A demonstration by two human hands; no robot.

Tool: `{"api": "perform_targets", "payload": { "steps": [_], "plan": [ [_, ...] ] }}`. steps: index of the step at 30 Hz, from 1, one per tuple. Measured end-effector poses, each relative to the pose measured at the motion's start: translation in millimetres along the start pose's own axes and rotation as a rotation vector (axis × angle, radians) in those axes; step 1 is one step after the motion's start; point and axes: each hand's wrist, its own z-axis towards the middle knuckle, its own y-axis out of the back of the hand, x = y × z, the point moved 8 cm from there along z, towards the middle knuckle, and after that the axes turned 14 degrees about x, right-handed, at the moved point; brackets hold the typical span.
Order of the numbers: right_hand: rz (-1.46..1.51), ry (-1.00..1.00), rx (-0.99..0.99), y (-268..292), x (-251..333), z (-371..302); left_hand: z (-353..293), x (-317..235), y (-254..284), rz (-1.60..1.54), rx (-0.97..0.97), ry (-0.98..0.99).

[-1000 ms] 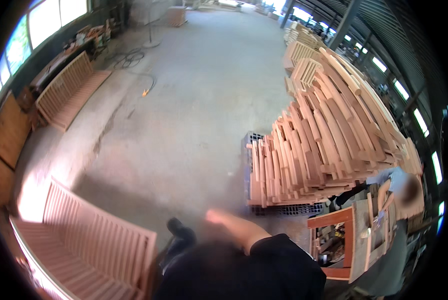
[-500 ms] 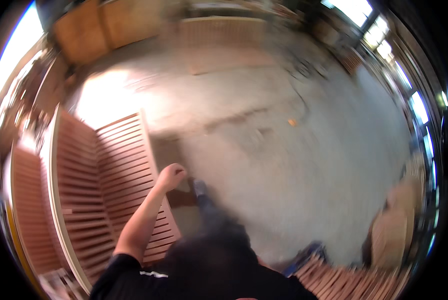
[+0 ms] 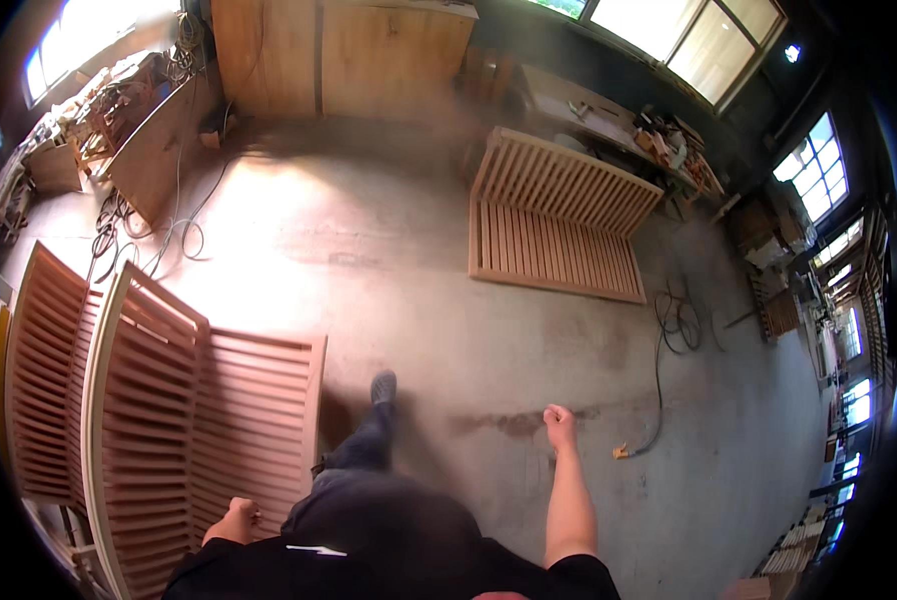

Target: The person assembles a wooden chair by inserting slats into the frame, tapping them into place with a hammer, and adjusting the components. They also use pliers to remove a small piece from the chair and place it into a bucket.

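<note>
I am in mid-stride on a concrete floor, one shoe [image 3: 384, 385] out ahead. Low at my left side, my left hand [image 3: 237, 520] is curled closed, and no object shows in it. It appears over the seat of a slatted wooden bench [image 3: 254, 400]; I cannot make out any contact. Swung forward on the other side, my right hand [image 3: 561, 426] is a loose fist above bare concrete, holding nothing that I can see. The nearest thing to it is the yellowish end of a cable [image 3: 624, 452] on the floor.
Another slatted bench [image 3: 559, 245] stands ahead to the right. A further slatted piece [image 3: 44, 380] is at the far left. Coiled cables [image 3: 679, 325] lie on the floor. Wooden cabinets [image 3: 394, 60] line the back, beside a cluttered workbench [image 3: 609, 115].
My view has turned to the right, bringing the bench ahead fully into sight. My left hand has swung back from in front of me, and my right hand has come forward into view.
</note>
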Motion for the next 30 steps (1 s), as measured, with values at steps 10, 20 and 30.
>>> {"api": "perform_targets", "payload": {
  "steps": [10,20,30],
  "plan": [
    [-0.317,-0.276,0.614,-171,49,271,-51,-690,-254,0.626,0.098,-0.888],
    [-0.265,-0.137,0.544,-212,334,783,79,-998,-214,0.756,-0.253,-0.651],
    [-0.049,0.765,0.02,-149,926,1211,176,-1067,-267,0.549,0.128,-0.122]
  ]
}}
